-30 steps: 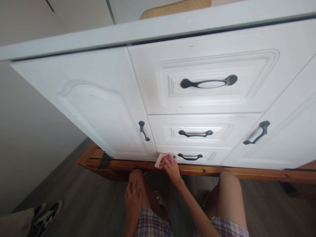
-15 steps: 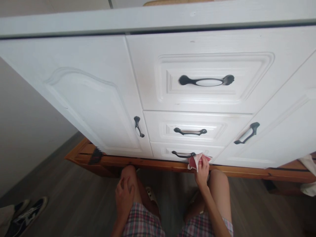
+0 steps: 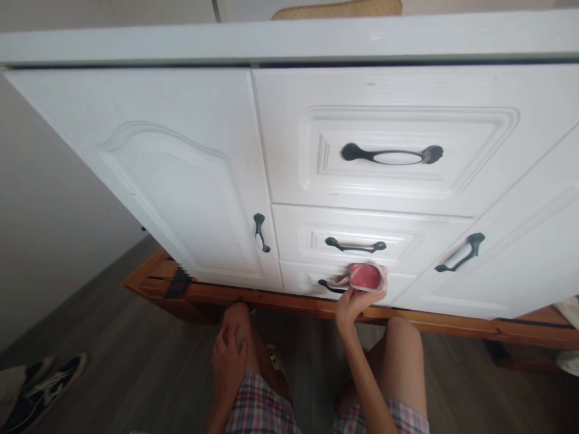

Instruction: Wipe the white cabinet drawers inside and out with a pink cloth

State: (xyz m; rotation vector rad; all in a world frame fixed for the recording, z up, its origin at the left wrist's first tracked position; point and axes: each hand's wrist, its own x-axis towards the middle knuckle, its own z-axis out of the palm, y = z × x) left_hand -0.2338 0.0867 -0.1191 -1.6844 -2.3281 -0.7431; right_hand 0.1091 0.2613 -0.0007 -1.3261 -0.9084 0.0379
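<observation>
A: Which step is in hand?

B: A wipe of the lowest drawer (image 3: 295,276), by the look of it. A pink cloth (image 3: 366,277) lies across the drawer's upper edge and in front of the right end of its dark handle (image 3: 329,287). Whether the cloth presses on the panel cannot be told.

A: And the hands?

B: The right hand (image 3: 355,308) grips the cloth from below, fingers largely hidden by it. The left hand (image 3: 230,354) rests on the left leg (image 3: 238,313), open, fingers spread, holding nothing.

A: What does the next move call for?

B: Any further pass there would, in our judgement, call for a firm hold on the cloth and care around the jutting handle.

A: The surface?

B: A white cabinet (image 3: 172,199) with a panelled front, a brown wooden base (image 3: 289,303) running along its lower edge. Beyond its top edge shows a tan object (image 3: 344,10), too cropped to name.

A: The room?

B: A grey wall (image 3: 54,211) and wood-look floor (image 3: 149,374) at left; in the lower left corner, another person's dark shoes (image 3: 47,392). Pale fabric (image 3: 570,310), partly out of view, lies at the right edge.
</observation>
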